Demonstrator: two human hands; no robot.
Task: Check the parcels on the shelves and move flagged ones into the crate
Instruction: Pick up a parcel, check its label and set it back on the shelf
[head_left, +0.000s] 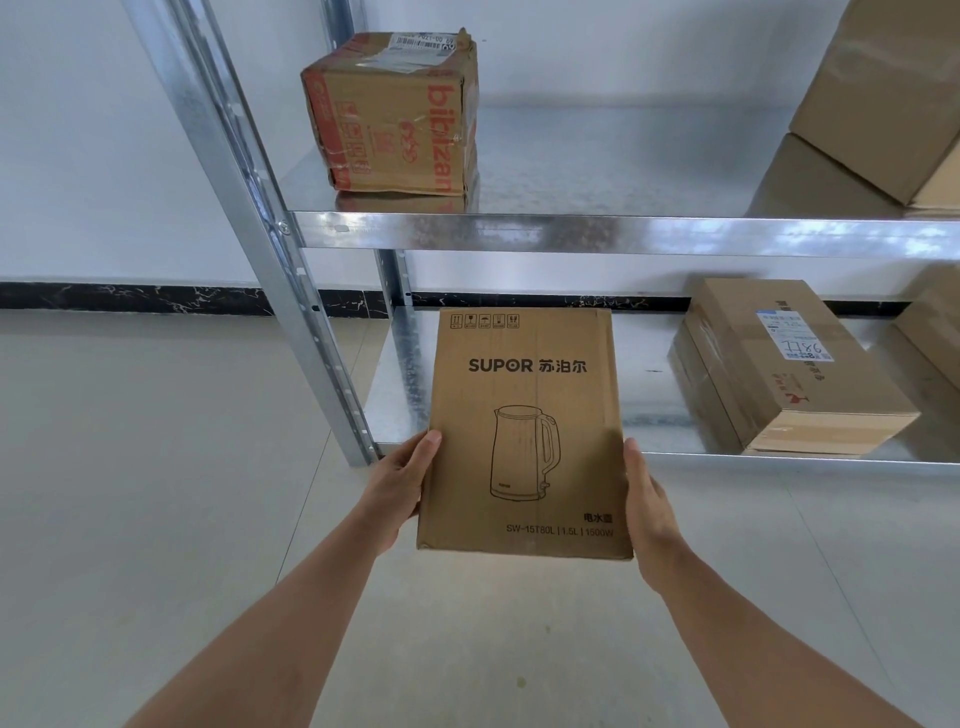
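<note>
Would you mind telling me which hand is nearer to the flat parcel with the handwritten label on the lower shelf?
Right. The right hand grips the kettle box's right edge, on the labelled parcel's side; the left hand holds the far edge.

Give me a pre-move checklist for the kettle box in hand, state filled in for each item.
1. Left hand holds the SUPOR kettle box at its left edge: ok.
2. Right hand holds the right edge: ok.
3. Box lifted off the lower shelf: cannot tell.
4. Flag or shipping label on the box: none on the visible face; other faces cannot tell.
5. Crate in view: not ok.
</note>
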